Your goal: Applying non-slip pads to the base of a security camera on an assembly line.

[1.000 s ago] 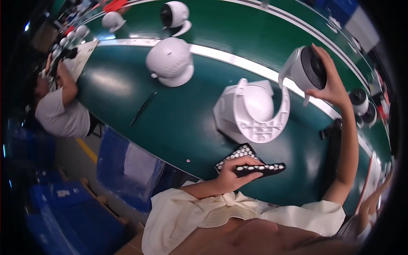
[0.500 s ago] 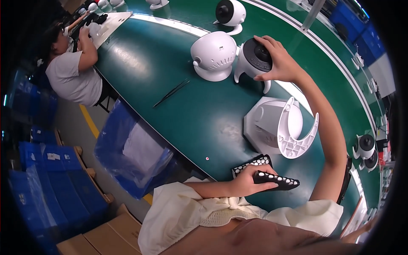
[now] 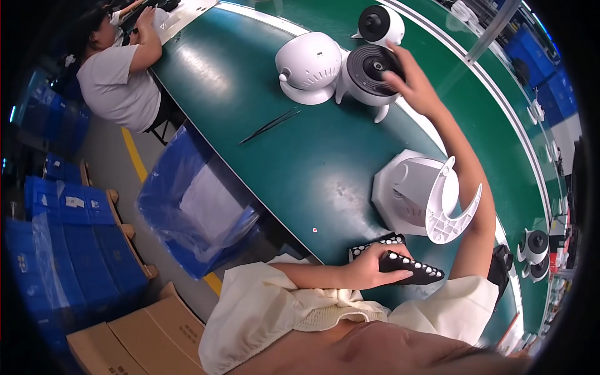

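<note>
My left hand (image 3: 369, 267) is closed around a folded black sheet of white round pads (image 3: 409, 267) near the table's front edge. Up at the belt side of the table, my right hand (image 3: 415, 84) has its thumb and fingers spread at the right edge of a white footed device with a round black front (image 3: 373, 67). Whether the fingertips touch it I cannot tell. To its left stands a white rounded housing (image 3: 307, 65) with vent slots. A white housing with a crescent-shaped foot (image 3: 431, 197) lies on an octagonal white base beside my right forearm.
Black tweezers (image 3: 269, 127) and a tiny round piece (image 3: 315, 230) lie on the green table (image 3: 250, 81). Another white device (image 3: 381, 25) sits on the conveyor. A blue lined bin (image 3: 194, 206) stands left of the table edge, and a co-worker (image 3: 122, 75) sits at far left.
My right hand has shifted from the top of the black-fronted device to its right edge, its fingers loosened. The device's black front now faces me more. My left hand keeps the sheet.
</note>
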Demonstrator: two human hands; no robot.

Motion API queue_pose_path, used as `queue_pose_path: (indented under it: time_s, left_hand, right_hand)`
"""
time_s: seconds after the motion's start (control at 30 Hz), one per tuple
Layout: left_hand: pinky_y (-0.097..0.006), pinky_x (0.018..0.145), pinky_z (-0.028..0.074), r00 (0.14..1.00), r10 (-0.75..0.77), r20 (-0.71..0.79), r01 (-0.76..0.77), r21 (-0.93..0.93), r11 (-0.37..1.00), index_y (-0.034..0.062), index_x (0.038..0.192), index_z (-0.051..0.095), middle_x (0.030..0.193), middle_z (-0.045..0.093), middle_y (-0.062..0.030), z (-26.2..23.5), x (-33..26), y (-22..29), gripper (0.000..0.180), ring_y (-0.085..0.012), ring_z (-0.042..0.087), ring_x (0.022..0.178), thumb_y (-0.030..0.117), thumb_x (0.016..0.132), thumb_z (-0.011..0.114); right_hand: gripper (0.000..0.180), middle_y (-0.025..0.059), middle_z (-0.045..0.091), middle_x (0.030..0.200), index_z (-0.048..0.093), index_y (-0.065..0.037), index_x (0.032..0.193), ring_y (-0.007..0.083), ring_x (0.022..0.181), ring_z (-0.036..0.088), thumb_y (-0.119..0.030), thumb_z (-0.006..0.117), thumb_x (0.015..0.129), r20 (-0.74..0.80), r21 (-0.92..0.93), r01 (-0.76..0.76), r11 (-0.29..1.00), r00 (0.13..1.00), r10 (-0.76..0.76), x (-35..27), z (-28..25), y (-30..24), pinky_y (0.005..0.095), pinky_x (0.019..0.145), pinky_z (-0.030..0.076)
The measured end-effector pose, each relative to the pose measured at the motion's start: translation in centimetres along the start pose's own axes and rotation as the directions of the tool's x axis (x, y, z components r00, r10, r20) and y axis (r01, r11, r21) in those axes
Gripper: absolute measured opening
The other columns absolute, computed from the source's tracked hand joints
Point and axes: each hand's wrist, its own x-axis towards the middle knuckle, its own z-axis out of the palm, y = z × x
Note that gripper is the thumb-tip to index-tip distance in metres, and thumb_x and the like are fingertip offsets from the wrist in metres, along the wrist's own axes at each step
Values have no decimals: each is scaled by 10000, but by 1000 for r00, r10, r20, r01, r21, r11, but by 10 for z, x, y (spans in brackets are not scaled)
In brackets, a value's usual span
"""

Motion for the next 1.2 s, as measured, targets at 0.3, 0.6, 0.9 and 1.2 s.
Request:
queue_pose_path:
  time_s: [0.3, 0.6, 0.9, 1.2]
  left_hand:
    - [-209, 641, 375, 994, 29, -102, -35, -56, 998, 10, 870, 535, 783, 504, -13, 0, -8, 6, 144, -67, 462, 721, 71, 763, 610]
    - [-221, 754, 397, 994, 72, -81, -67, 65, 996, -11, 1025, 482, 941, 524, -68, 1, 0, 17, 274, -99, 504, 836, 57, 769, 554]
    - [-229, 806, 409, 941, 192, -280, -198, 7, 980, -39, 1124, 407, 986, 547, -101, -3, -15, 24, 404, -113, 524, 895, 4, 759, 576]
    - [-192, 538, 437, 891, 325, -317, -201, 366, 908, -12, 847, 542, 710, 620, -64, -2, -10, 16, 147, -53, 553, 611, 48, 752, 636]
  right_hand:
    - [529, 161, 560, 1055, 289, -8, 1292, 207, 956, 550, -382, 288, 919, 171, 645, -361, 674, 927, 334, -23, -34, -8, 290, 831, 422]
    - [389, 103, 559, 662, 549, 38, 747, 126, 544, 500, -241, 342, 924, -429, 300, 45, 953, 898, 92, -129, -187, -114, 205, 506, 374]
    - [605, 112, 546, 872, 458, -16, 1109, 250, 782, 543, -295, 722, 642, 196, 49, -353, 934, 921, 337, -172, -84, -211, 313, 682, 442]
    - [219, 95, 559, 714, 577, -8, 789, 211, 632, 547, -45, 718, 626, 163, 236, -208, 949, 971, 173, -176, -67, -193, 276, 534, 403]
